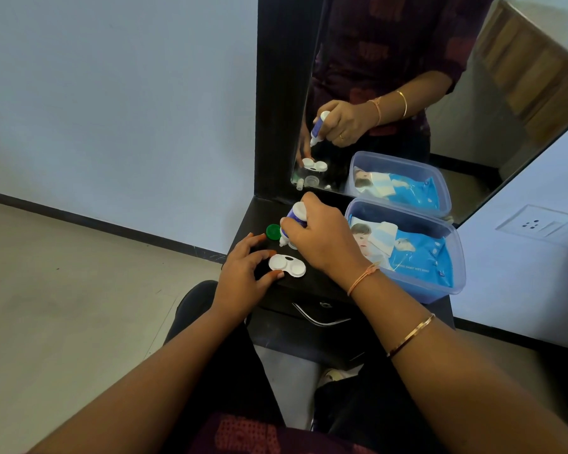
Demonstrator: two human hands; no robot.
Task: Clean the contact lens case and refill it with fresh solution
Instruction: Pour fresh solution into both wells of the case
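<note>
A white two-well contact lens case [287,265] lies open on the black dresser top [312,283]. My left hand [243,273] steadies it, thumb and fingertips touching its left end. My right hand [322,237] grips a small white and blue solution bottle [294,221], tipped with its nozzle pointing down just above and behind the case. A green cap [272,231] sits on the top behind the case. Something white, perhaps a second cap, shows under the bottle, mostly hidden by my right hand.
A clear plastic box [453,276] holding a blue wet-wipes pack stands at the right of the dresser top. A mirror [407,93] rises behind and reflects the scene. A drawer handle [318,317] sits below the front edge. A wall socket [538,224] is at the right.
</note>
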